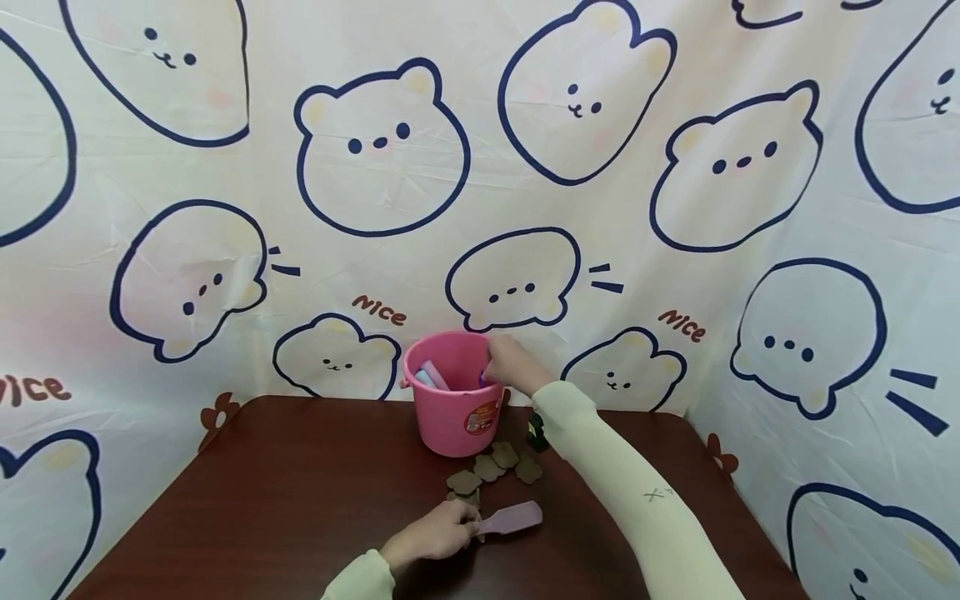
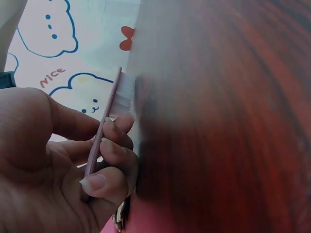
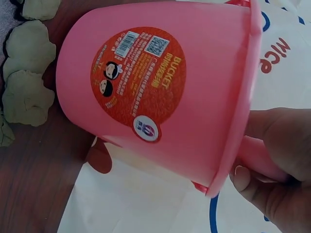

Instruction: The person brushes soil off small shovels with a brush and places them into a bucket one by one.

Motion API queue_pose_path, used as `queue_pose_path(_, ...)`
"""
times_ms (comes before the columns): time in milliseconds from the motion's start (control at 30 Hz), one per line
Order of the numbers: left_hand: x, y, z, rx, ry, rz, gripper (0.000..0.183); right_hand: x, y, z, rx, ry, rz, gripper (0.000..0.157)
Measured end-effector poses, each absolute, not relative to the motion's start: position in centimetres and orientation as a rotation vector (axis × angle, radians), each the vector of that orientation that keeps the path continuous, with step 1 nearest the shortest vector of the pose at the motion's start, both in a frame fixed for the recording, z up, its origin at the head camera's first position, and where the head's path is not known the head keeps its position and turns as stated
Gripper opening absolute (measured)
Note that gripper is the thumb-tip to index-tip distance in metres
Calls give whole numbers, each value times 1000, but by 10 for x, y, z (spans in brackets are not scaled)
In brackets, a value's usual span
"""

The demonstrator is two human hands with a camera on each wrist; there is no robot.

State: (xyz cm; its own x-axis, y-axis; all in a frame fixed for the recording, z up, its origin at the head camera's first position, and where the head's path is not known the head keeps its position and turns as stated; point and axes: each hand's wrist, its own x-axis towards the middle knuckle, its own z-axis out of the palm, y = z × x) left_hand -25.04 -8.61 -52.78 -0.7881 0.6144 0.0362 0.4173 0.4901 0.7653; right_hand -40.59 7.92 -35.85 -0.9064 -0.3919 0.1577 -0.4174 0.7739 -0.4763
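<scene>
In the head view my left hand (image 1: pixel 442 532) holds a pale pink brush (image 1: pixel 513 518) low over the table. The left wrist view shows white bristles (image 2: pixel 124 94) on it, with fingers curled round its handle. My right hand (image 1: pixel 513 364) is at the right rim of a pink bucket (image 1: pixel 456 425), fingertips hidden inside. From the right wrist, my hand (image 3: pixel 282 160) has thumb and fingers about a smooth pink handle-like piece (image 3: pixel 260 158) at the bucket's mouth; its other end is hidden. Pale stick-like things (image 1: pixel 433 377) lean inside the bucket.
Several flat, scalloped, brownish clay-like pieces (image 1: pixel 490 468) lie in front of the bucket on the dark wood table (image 1: pixel 300 492). A printed cloth (image 1: pixel 480 200) with bear faces hangs close behind and along both sides. The bucket carries an orange label (image 3: pixel 138 77).
</scene>
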Motion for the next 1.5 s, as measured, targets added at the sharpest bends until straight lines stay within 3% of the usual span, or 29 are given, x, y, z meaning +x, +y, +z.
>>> queue_pose_path(167, -253, -89, -531, 997, 2508, 1170, 21, -407, 74, -362, 691, -2938, 724, 11)
queue_pose_path(400, -245, -83, -521, 987, 2581, 1180, 11, -403, 76, -364, 665, -2941, 734, 21)
queue_pose_path(700, -240, -80, -516, 974, 2750, 1024, 6, -395, 69, -354, 636, -3143, 576, 13)
queue_pose_path(967, -237, -79, -517, 967, 2728, 1026, 5, -400, 63, -354, 647, -3234, 467, 29)
queue_pose_path(1367, -235, -77, -511, 980, 2821, 976, 4, -396, 73, -353, 719, -3171, 621, 29)
queue_pose_path(1500, -236, -81, -499, 941, 2881, 999, 5, -394, 82, -345, 759, -3085, 660, 35)
